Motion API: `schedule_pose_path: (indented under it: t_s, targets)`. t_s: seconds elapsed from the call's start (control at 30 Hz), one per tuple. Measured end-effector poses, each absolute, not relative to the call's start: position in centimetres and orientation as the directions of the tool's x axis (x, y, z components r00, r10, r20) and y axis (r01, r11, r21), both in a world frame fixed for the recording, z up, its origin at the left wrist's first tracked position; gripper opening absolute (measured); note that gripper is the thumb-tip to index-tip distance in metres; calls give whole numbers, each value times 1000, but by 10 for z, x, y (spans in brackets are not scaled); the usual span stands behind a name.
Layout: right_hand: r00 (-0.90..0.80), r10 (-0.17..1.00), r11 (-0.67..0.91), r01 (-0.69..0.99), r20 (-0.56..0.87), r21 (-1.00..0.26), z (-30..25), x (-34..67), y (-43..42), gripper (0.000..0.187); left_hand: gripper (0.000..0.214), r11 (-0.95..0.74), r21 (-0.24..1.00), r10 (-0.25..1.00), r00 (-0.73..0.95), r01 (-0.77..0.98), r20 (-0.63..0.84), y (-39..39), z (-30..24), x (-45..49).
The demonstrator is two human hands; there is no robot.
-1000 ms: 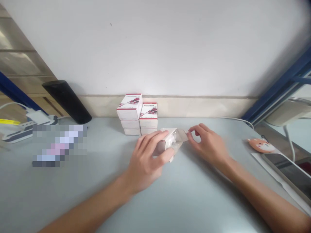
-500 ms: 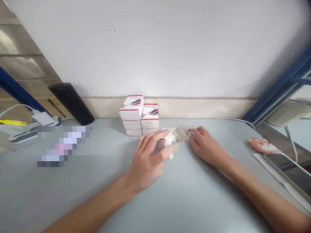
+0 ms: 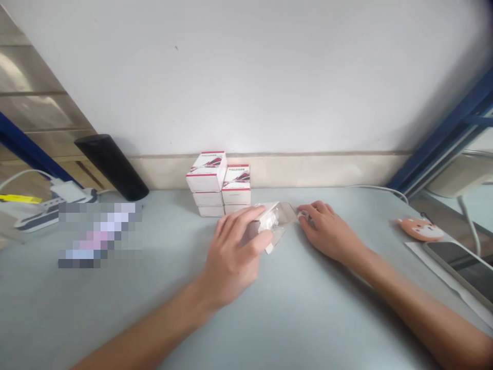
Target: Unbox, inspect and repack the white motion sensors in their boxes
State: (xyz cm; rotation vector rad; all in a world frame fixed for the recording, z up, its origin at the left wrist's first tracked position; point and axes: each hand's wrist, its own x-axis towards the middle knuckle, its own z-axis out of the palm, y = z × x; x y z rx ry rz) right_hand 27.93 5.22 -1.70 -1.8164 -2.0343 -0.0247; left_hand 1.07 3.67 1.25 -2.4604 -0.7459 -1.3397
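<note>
My left hand is closed around a small white cardboard box, which lies tipped on the table with its open end facing right. Clear crinkled plastic shows inside the mouth, and the flaps stick out toward my other hand. Just right of the flaps, my right hand rests low at the tabletop, thumb and fingers pinched on a small whitish, see-through piece whose kind I cannot make out. Behind the left hand stand several stacked white boxes with red edges and printed tops.
A black cylinder leans at the back left, near a power strip and a blurred-out item. On the right lie an orange animal-faced object and a phone. The wall rises behind the table.
The view has shifted slightly. Both hands keep almost the same place and grip, and the box has barely moved.
</note>
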Motion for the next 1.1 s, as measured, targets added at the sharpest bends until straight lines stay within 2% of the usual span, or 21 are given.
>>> schedule_pose_path:
  t_s: [0.17, 0.3, 0.4, 0.5, 0.53, 0.6, 0.7, 0.77, 0.93, 1.1]
  targets:
    - [-52, 947, 141, 954, 318, -265, -15, 280, 53, 34, 43, -841, 32, 310, 434, 539, 846, 37, 14, 11]
    - [-9, 869, 206, 916, 496, -345, -4, 276, 52, 29, 41, -845, 20, 301, 444, 534, 844, 37, 13, 11]
    - [-3, 679, 409, 832, 734, -375, 15, 266, 40, 21, 44, -842, 0, 295, 461, 539, 837, 37, 13, 12]
    - [-75, 402, 628, 748, 913, -215, 36, 253, 16, 28, 48, -836, -41, 278, 487, 547, 828, 37, 13, 13]
    - [-110, 340, 675, 720, 934, -161, 41, 249, 8, 33, 48, -838, -55, 267, 497, 542, 825, 37, 13, 13]
    - [-230, 289, 755, 652, 929, -73, 46, 241, -5, 39, 44, -849, -76, 244, 517, 522, 820, 36, 12, 13]
    - [-437, 322, 826, 563, 840, -23, 42, 233, -11, 42, 38, -867, -87, 224, 539, 491, 812, 36, 11, 14]
    - [-467, 376, 818, 574, 800, -49, 38, 232, -8, 39, 38, -863, -87, 226, 535, 497, 814, 36, 11, 14]
    - [-345, 538, 689, 705, 769, -166, 34, 236, 6, 25, 43, -848, -92, 225, 513, 521, 828, 36, 13, 15]
    - [-267, 639, 583, 780, 722, -227, 32, 236, 12, 13, 46, -857, -107, 214, 538, 504, 816, 34, 16, 15]
